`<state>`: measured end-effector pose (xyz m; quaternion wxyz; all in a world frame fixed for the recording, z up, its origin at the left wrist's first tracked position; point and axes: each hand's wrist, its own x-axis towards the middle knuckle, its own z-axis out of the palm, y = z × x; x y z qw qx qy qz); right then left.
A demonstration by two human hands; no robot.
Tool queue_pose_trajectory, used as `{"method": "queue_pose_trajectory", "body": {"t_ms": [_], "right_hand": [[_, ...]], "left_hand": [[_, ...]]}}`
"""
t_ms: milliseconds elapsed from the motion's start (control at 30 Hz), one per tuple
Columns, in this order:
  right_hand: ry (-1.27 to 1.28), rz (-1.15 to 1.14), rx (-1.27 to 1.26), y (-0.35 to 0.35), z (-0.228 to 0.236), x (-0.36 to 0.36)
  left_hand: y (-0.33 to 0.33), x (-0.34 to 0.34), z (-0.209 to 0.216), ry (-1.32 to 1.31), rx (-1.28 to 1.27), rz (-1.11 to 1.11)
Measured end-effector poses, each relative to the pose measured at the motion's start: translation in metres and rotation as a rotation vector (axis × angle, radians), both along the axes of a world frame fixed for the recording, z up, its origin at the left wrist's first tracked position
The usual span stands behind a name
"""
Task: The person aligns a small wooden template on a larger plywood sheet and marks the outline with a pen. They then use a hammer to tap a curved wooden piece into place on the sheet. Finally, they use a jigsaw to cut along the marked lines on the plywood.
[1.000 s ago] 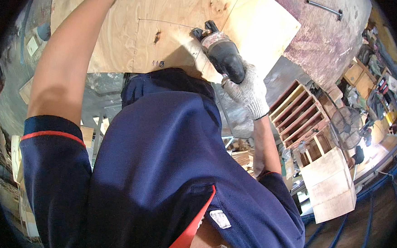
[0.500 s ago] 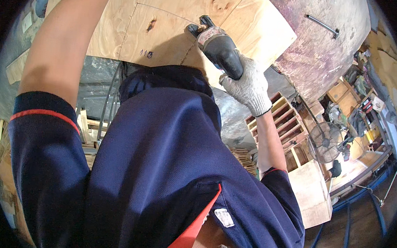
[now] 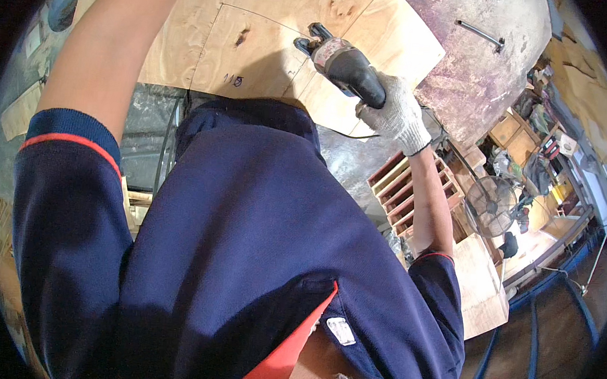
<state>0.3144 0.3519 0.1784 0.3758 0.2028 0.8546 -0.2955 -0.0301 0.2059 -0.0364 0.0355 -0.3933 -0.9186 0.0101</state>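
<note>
My right hand [image 3: 397,112], in a white knit glove, is wrapped round the rear of a black power tool [image 3: 349,67] that looks like a jigsaw. Its forked front end rests over a plywood sheet [image 3: 256,54], close to a dark line running across the wood. Several straight lines and a handwritten mark show on the sheet, along with brown knots. My bare left forearm [image 3: 117,46] stretches over the sheet's left part, and the left hand lies beyond the upper edge of the picture.
A metal rod [image 3: 480,35] lies on the worn, stained surface right of the plywood. Below it stand a slatted wooden rack [image 3: 404,189], a floor fan [image 3: 491,204] and a pale wooden box [image 3: 474,290]. Mixed clutter fills the far right. A thin black cable [image 3: 348,133] hangs near my right wrist.
My right hand and the tool have shifted slightly right in the picture. The view has moved a little, so the plywood and surroundings sit differently. The grip on the tool is unchanged.
</note>
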Motion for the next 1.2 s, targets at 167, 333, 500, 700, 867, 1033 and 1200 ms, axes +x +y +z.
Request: {"method": "queue_pose_trajectory", "body": {"t_ms": [167,333,500,700,867,1033,1200], "right_hand": [[0.017,0.085,0.005,0.006,0.002,-0.008],[0.002,0.179,0.018,0.012,0.001,-0.015],[0.062,0.189,-0.02,0.011,0.004,-0.016],[0.029,0.227,-0.012,0.013,0.001,-0.02],[0.028,0.229,-0.018,0.013,0.0,-0.021],[0.017,0.225,-0.042,0.013,-0.001,-0.022],[0.038,0.241,-0.054,0.014,-0.003,-0.023]], "left_hand": [[-0.001,0.0,0.003,-0.036,-0.005,-0.015],[-0.002,0.0,0.004,-0.008,0.053,-0.017],[-0.003,0.002,0.008,0.002,0.105,0.001],[-0.002,0.004,0.01,-0.005,0.081,0.012],[-0.001,0.002,0.009,-0.009,0.059,0.006],[-0.001,0.002,0.005,0.006,0.073,0.003],[-0.001,0.001,0.002,-0.004,0.072,0.011]]}}
